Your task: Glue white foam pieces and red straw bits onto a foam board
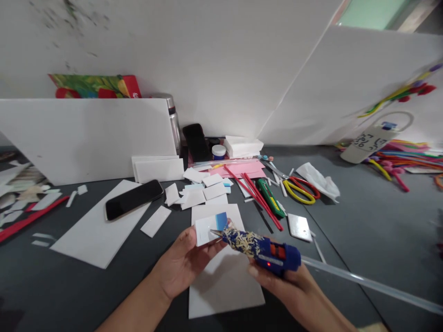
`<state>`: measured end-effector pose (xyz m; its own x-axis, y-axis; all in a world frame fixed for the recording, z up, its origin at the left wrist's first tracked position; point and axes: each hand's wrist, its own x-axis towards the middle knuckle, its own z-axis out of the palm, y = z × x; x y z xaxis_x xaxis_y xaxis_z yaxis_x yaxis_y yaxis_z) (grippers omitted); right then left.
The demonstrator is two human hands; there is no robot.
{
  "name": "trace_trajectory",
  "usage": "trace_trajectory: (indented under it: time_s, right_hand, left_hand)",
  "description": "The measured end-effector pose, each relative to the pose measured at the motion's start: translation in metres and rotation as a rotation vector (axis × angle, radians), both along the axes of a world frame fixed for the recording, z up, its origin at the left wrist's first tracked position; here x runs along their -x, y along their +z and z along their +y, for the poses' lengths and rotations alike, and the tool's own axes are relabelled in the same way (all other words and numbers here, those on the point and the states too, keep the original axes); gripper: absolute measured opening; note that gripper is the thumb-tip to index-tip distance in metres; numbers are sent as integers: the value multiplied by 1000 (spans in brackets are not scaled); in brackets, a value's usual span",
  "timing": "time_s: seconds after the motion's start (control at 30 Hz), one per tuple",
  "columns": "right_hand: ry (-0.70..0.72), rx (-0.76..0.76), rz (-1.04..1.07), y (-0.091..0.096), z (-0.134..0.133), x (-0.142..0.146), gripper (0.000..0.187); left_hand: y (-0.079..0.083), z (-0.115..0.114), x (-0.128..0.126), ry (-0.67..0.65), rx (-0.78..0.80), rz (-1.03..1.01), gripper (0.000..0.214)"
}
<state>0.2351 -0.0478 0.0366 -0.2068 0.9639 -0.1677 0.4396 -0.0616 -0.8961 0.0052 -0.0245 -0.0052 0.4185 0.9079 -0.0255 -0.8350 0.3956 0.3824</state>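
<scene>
My left hand pinches a small white card with a blue patch at its upper right corner. A blue hot glue gun is gripped in my right hand, its red light lit and its barrel crusted with yellowish dried bits. The gun's nozzle tip meets or hovers just above the card's face; I cannot tell which. From the gun's back a long clear glue stick runs off to the right. Both hands are above a white board lying on the dark table.
White foam pieces are piled behind the card. Right of them lie red sticks, a green cutter and yellow-red scissors. A phone rests on a white sheet at left. A large white board stands behind.
</scene>
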Motion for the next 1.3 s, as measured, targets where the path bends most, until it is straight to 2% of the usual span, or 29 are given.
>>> trace_trajectory:
  time_s: [0.17,0.53,0.63,0.83,1.1,1.3]
  right_hand:
    - [-30,-5,-28,-2,-1,1,31]
    - [50,23,-5,-2,0,0,43]
    - [63,28,-3,-3,1,-1,34]
    - [-22,3,126,-6,6,-2,26]
    - [-52,-21,185,-7,7,1,22]
    - [-57,20,207,-4,5,2,23]
  left_hand:
    - [0,1,1,-8,15,2,56]
    - [-7,2,5,-16,1,-5,61]
    - [-7,2,5,-20,-7,-35,56]
    - [-6,1,3,-41,-32,-75,50]
    - [-3,-2,0,-68,-58,-46,50]
    - [-4,-2,0,-66,-67,-33,48]
